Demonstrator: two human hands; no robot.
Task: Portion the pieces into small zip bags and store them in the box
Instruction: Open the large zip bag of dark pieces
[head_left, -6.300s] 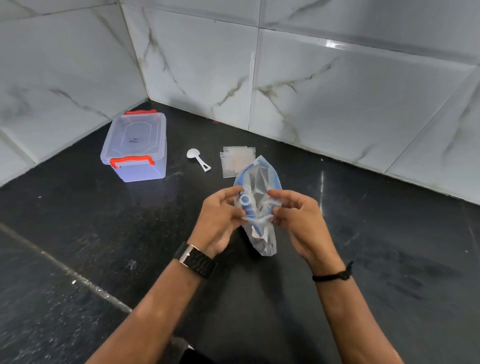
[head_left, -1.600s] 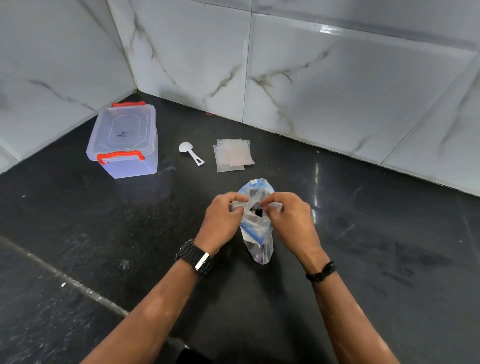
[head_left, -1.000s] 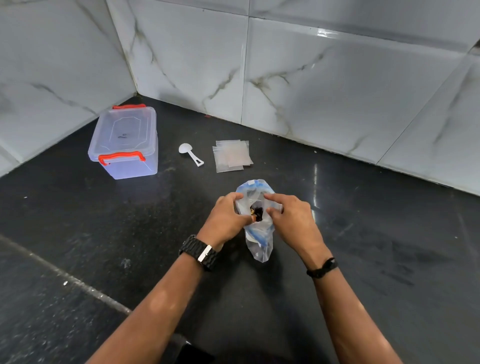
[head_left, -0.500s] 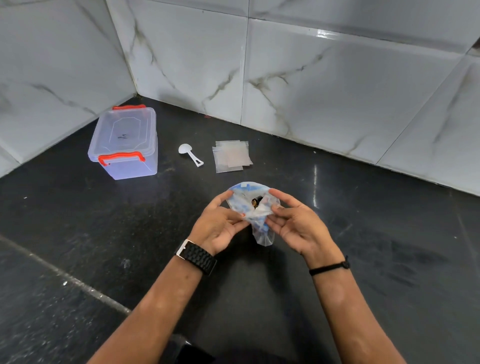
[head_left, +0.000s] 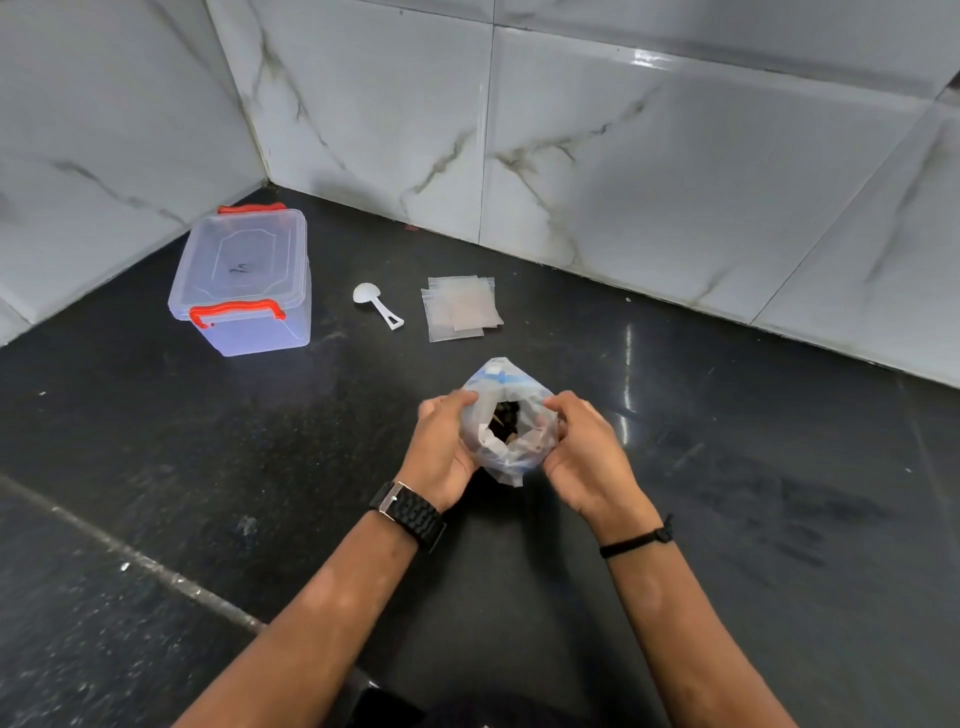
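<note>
— While the person looks down at the dark countertop (head_left: 727, 493), what do the two hands hold?
— One large clear bag with blue zip stripes (head_left: 506, 387), at the centre of the frame. The left hand (head_left: 441, 447) grips its left side with curled fingers, and the right hand (head_left: 587, 457) grips its right side the same way. The mouth of the bag is spread open between them.
— Can anything be seen inside?
— Dark pieces (head_left: 506, 415) show through the opening; what they are cannot be told.
— Where are the small zip bags?
— A flat stack of small zip bags (head_left: 460, 309) lies on the countertop above the hands, near the tiled wall (head_left: 623, 156), well apart from the large bag.
— And the box?
— The clear box with orange latches (head_left: 244, 280) sits at the upper left of the frame, in the corner where the two walls meet. Its lid is on.
— Anything between the box and the stack?
— A white plastic scoop (head_left: 375, 304) lies there, bowl toward the wall, touching neither.
— What is on the wrists?
— A black watch (head_left: 410, 512) on the left, a thin black band (head_left: 636, 540) on the right.
</note>
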